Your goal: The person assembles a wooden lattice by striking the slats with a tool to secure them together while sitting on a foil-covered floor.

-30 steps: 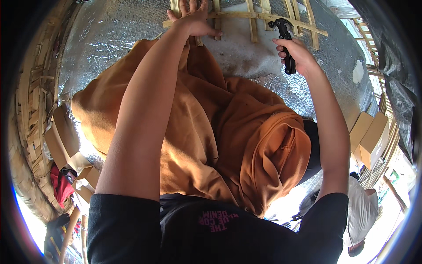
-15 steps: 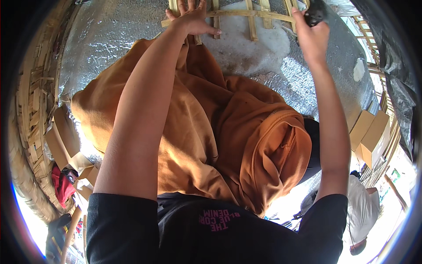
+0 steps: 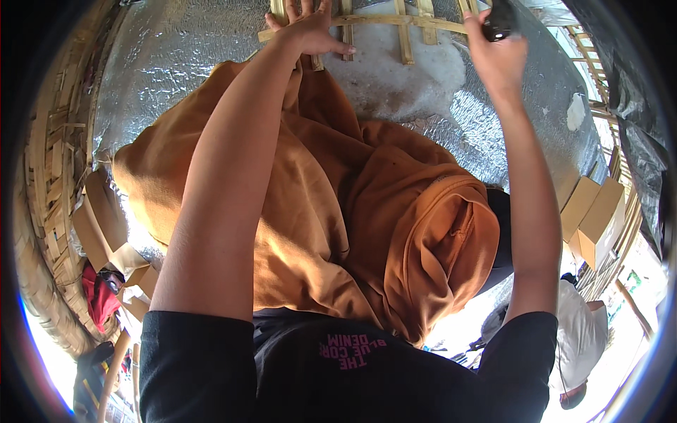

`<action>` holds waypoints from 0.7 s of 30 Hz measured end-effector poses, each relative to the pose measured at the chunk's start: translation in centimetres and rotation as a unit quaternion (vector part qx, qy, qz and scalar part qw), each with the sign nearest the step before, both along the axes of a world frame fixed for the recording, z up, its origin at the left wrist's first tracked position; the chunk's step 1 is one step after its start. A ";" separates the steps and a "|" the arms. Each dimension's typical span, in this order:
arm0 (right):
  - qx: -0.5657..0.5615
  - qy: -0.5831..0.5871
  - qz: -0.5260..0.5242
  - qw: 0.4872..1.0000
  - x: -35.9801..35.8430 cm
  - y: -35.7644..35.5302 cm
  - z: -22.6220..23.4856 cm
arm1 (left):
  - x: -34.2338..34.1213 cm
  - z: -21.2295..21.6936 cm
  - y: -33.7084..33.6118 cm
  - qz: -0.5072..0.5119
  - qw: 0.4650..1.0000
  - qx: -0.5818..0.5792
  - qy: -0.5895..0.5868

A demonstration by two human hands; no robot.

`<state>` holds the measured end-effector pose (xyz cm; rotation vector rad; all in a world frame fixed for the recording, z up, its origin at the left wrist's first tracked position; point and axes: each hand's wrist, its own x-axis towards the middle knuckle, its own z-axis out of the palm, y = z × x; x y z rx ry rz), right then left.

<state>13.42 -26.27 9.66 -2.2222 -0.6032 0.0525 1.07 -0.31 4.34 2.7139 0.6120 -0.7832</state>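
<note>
A frame of pale wooden slats [image 3: 384, 20] lies at the far edge of the view, with several short strips crossing one long, slightly bowed strip. My left hand [image 3: 310, 34] rests on its left part, fingers spread and thumb stretched to the right. At the frame's right end, my right hand [image 3: 499, 63] is closed around a shiny black object [image 3: 499, 21]. Its upper part is blurred and cut off by the dark rim, so its kind does not show. An orange-brown cloth [image 3: 317, 204] drapes over my lap, between my forearms.
Silvery foil-like sheeting [image 3: 176, 63] spreads under the slats, with a whitish patch [image 3: 402, 77] beneath them. Open cardboard boxes stand at left [image 3: 99, 218] and right [image 3: 596, 218]. A woven bamboo wall [image 3: 60, 155] runs along the left. A person in a white top [image 3: 584, 331] is at lower right.
My right hand has shifted slightly, and the black object in it has tilted. My left hand keeps its place on the slats.
</note>
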 end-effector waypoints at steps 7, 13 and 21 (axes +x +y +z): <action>-0.091 0.003 0.087 0.992 0.4 -1.3 -0.4 | -0.1 0.4 -0.5 0.004 1.000 0.000 -0.007; 0.314 -0.052 0.069 0.946 -5.6 2.8 10.4 | 0.0 -0.3 -0.1 0.000 1.000 -0.001 -0.019; -0.223 0.124 0.071 0.964 -0.2 -1.3 -0.5 | -0.3 -0.9 0.2 -0.042 0.998 -0.040 -0.011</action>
